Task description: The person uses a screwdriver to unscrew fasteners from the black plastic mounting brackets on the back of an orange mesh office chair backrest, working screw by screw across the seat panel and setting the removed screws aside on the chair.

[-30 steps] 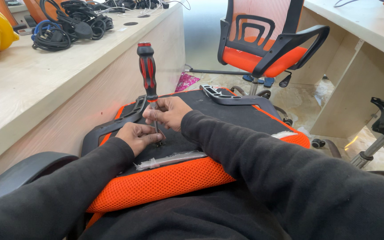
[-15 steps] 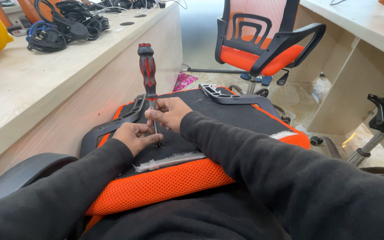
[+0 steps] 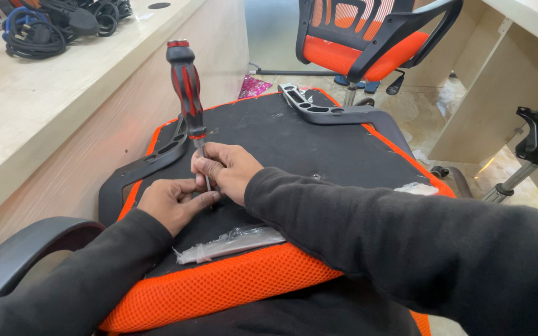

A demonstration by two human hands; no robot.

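From your head camera, a pale wooden bench (image 3: 63, 106) runs along your left, with coiled black and blue cables (image 3: 38, 31) at its far end. Ahead stands an orange and black office chair (image 3: 368, 37). An upturned chair seat (image 3: 294, 143), black underneath with orange mesh at the edges, lies across your lap, with black armrest brackets (image 3: 319, 111) on both sides. A clear plastic bag (image 3: 231, 242) of small hardware lies on its near edge, just beside your left wrist.

The screwdriver (image 3: 187, 87) stands nearly upright, tip down on the seat's underside, its long axis vertical with the handle leaning slightly away from you. The handle is black with red stripes; the shaft is thin metal.

Your right hand (image 3: 228, 169) pinches the shaft low down. Your left hand (image 3: 172, 202) rests on the seat, fingertips closed around the tip.
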